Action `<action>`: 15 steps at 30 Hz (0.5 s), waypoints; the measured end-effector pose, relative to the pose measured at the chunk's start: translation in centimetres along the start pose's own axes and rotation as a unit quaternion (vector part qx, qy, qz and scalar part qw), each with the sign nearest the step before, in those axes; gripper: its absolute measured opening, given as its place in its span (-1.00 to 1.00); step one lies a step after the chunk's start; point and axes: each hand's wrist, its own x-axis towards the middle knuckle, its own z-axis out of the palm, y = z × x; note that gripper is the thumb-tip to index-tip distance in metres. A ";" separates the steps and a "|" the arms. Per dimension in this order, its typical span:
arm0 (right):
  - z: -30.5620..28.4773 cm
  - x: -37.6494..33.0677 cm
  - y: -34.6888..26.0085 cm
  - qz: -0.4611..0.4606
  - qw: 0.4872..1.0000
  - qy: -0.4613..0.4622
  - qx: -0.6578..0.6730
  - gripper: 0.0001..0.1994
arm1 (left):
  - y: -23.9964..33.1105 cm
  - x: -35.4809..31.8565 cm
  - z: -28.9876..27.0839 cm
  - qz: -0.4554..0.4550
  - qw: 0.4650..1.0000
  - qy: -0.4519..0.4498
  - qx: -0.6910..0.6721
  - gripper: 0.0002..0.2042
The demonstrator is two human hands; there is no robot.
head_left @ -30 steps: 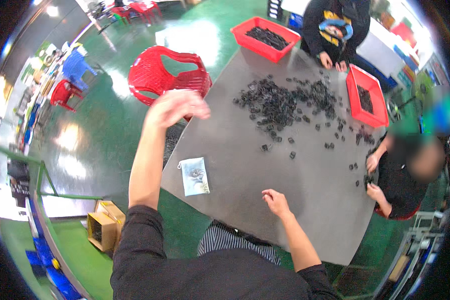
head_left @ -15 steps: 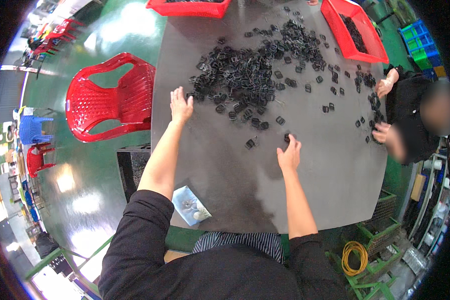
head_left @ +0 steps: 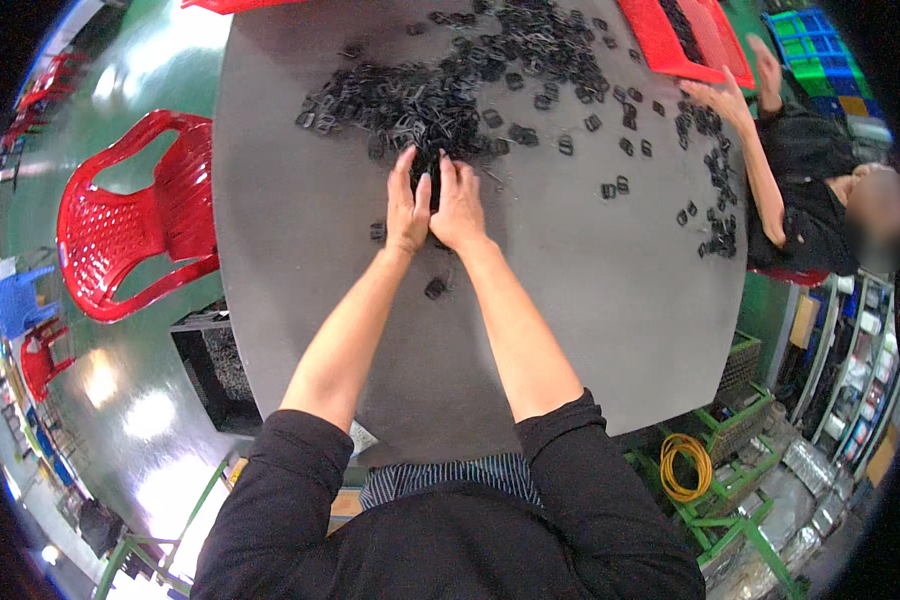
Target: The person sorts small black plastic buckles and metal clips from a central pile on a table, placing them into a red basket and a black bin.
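A heap of small black plastic buckles (head_left: 410,100) spreads over the far half of the grey table. At its near edge, my left hand (head_left: 407,208) and my right hand (head_left: 457,208) are side by side, fingers curved round a clump of the buckles squeezed between them. How many they hold is hidden by the fingers. A few loose buckles (head_left: 435,288) lie nearer to me, below my wrists. My left forearm mostly covers a blue-and-white packet (head_left: 363,437) at the table's near edge.
To the right, a co-worker's hand (head_left: 722,98) touches a red basket (head_left: 705,40) at the table's far right corner. Scattered buckles (head_left: 715,190) lie before that person. A red plastic chair (head_left: 120,220) stands left of the table (head_left: 610,330). A yellow coiled hose (head_left: 685,468) hangs at lower right.
My hands have come together from far apart, closing round buckles at the pile's near edge. The view has shifted. The co-worker's hands have moved from the table buckles up toward the red basket.
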 end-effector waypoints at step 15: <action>-16.8 -13.0 7.1 0.292 0.871 -0.068 0.389 -0.75 | 9.4 -8.9 -1.9 -0.209 0.973 -0.096 0.012 -0.74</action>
